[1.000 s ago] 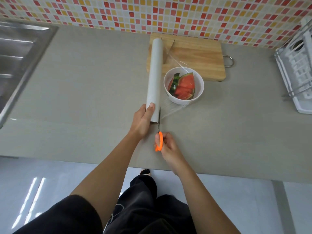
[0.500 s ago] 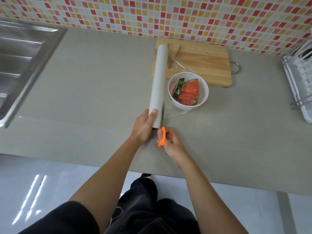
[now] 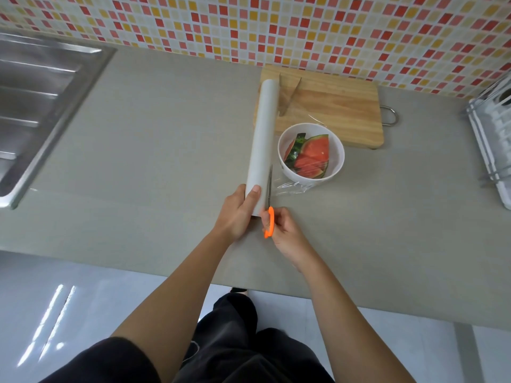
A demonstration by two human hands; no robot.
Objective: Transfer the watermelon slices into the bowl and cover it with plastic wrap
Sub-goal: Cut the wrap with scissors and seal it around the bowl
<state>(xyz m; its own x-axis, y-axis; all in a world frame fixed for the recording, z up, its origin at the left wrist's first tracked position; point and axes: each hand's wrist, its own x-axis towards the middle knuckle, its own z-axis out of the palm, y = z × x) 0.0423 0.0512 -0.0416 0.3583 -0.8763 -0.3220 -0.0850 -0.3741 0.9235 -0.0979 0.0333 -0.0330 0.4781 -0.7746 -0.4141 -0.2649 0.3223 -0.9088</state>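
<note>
A white bowl (image 3: 338,161) stands on the counter holding red watermelon slices (image 3: 312,156), with clear plastic wrap (image 3: 290,188) stretched over it and crumpled at its near left side. The long white wrap roll (image 3: 262,134) lies left of the bowl. My left hand (image 3: 237,211) grips the roll's near end. My right hand (image 3: 284,233) holds orange-handled scissors (image 3: 269,214), whose blades run along the roll's right side between roll and bowl.
A wooden cutting board (image 3: 337,106) lies behind the bowl against the mosaic wall. A steel sink (image 3: 36,106) is at the far left. A white dish rack (image 3: 492,139) stands at the right edge. The counter's front edge runs just under my wrists.
The scissor blades have moved farther along the roll's side. The wrap near the bowl has gone slack and crumpled. The camera view shifted so everything sits lower and to the right.
</note>
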